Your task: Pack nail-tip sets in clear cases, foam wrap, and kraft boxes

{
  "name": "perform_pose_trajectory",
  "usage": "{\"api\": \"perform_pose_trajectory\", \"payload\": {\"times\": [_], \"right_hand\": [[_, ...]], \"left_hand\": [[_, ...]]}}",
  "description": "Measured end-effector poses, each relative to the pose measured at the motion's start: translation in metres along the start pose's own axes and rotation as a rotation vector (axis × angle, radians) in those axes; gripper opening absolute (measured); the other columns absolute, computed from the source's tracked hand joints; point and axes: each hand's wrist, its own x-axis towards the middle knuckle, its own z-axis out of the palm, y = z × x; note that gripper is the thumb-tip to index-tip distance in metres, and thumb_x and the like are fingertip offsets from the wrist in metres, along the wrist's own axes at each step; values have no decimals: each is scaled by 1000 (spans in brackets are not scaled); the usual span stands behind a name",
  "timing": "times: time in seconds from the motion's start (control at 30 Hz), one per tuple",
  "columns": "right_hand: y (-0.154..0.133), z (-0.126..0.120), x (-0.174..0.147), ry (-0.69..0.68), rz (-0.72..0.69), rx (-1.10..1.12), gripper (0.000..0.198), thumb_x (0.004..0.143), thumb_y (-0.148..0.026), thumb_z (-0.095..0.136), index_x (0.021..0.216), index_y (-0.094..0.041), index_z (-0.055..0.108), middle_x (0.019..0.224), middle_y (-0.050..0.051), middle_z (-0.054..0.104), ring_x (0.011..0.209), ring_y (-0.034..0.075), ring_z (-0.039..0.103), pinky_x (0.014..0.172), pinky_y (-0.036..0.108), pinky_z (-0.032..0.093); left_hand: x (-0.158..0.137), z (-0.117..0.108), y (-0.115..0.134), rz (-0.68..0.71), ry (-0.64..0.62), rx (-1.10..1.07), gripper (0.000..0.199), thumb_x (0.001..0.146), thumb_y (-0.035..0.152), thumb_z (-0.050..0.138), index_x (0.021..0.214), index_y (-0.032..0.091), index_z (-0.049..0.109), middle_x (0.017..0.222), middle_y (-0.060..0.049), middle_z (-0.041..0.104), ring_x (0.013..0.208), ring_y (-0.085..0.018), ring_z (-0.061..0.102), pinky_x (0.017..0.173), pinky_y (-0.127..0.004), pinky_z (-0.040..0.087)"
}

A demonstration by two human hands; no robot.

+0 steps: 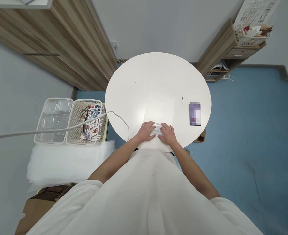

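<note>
The forearms (pixel 116 159) angle inward over the worktop (pixel 158 81). At its near edge, the left hand (pixel 145 131) and right hand (pixel 168 134), palms down, fingers partly curled, hold opposite ends of a clear plastic case (pixel 157 130).

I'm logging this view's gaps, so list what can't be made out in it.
All in the head view:
Clear item: ends partly covered by the left hand's grip and right hand's grip; too small to identify.
Dark-edged rectangle: surface obscured by pixelation.
Cards in the basket: print too small to read, some crossed by the cable.
Cable: cut off by the left edge.
Carton: cut off by bottom edge, partly behind the sleeve.
</note>
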Motion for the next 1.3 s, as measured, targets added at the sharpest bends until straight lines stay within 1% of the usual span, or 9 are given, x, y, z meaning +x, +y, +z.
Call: {"api": "perform_pose_trajectory", "payload": {"times": [0.1, 0.2, 0.3, 0.4, 0.57, 0.8, 1.0, 1.2, 1.3], "right_hand": [[-2, -1, 2, -8, 15, -9, 33, 73, -29, 59, 102, -17, 49, 135, 16, 40, 124, 27, 37, 101, 48, 23], [-6, -3, 0, -8, 23, 3, 33, 71, -27, 60, 101, -17, 49, 131, 16, 44, 120, 26, 41, 99, 44, 28], [-13, -8, -8, -36, 25, 53, 36, 70, -30, 59, 101, -18, 49, 123, 14, 51, 111, 25, 49, 92, 39, 34], [-22, -15, -19, -105, 25, 100, 36, 70, -32, 57, 102, -19, 48, 105, 8, 60, 96, 22, 56, 84, 34, 38], [-35, -19, -33, -160, -5, 103, 27, 74, -33, 53, 97, -20, 49, 87, 3, 63, 80, 19, 57, 79, 31, 38], [-29, -22, -29, -35, 0, 146, 23, 80, -38, 50, 95, -21, 55, 121, 7, 54, 109, 21, 49, 87, 34, 38], [-24, -28, -22, -53, 59, 262, 29, 85, -43, 43, 95, -22, 61, 99, 5, 62, 90, 17, 57, 77, 31, 43], [-21, -24, -18, -5, 164, 435, 34, 84, -42, 45, 111, -22, 53, 111, 6, 60, 102, 18, 56, 80, 30, 44], [-16, -20, -19, -5, 183, 524, 32, 82, -39, 48, 110, -23, 51, 110, 5, 61, 100, 18, 56, 78, 30, 45]], "left_hand": [[3, 4, 3, 21, -43, 12, 54, 69, 31, 61, 119, 21, 42, 138, -11, 35, 127, -27, 30, 102, -43, 20], [3, 6, 5, 11, -46, -1, 50, 70, 27, 59, 116, 22, 43, 134, -11, 40, 123, -25, 37, 101, -42, 22], [-3, 3, 7, 17, -62, -9, 46, 66, 29, 60, 110, 22, 48, 122, -10, 50, 112, -26, 46, 97, -42, 26], [-15, -3, 11, 11, -110, -9, 42, 62, 34, 61, 102, 23, 52, 104, -7, 58, 99, -26, 52, 90, -40, 31], [-34, -9, 17, 17, -140, -13, 32, 66, 36, 58, 95, 23, 55, 91, -5, 60, 92, -25, 53, 83, -36, 35], [-32, -13, 18, -29, -72, -8, 26, 76, 39, 49, 94, 25, 61, 107, -5, 57, 100, -24, 50, 82, -37, 38], [-29, -15, 7, -58, -95, -130, 29, 79, 38, 44, 98, 28, 63, 96, -4, 60, 91, -21, 54, 77, -32, 42], [-30, -12, -2, -131, -81, -253, 28, 83, 35, 37, 86, 22, 61, 87, -3, 64, 78, -18, 58, 67, -28, 43], [-29, -9, -5, -161, -83, -280, 28, 83, 37, 36, 83, 21, 60, 84, -3, 64, 76, -18, 58, 66, -28, 43]]}}
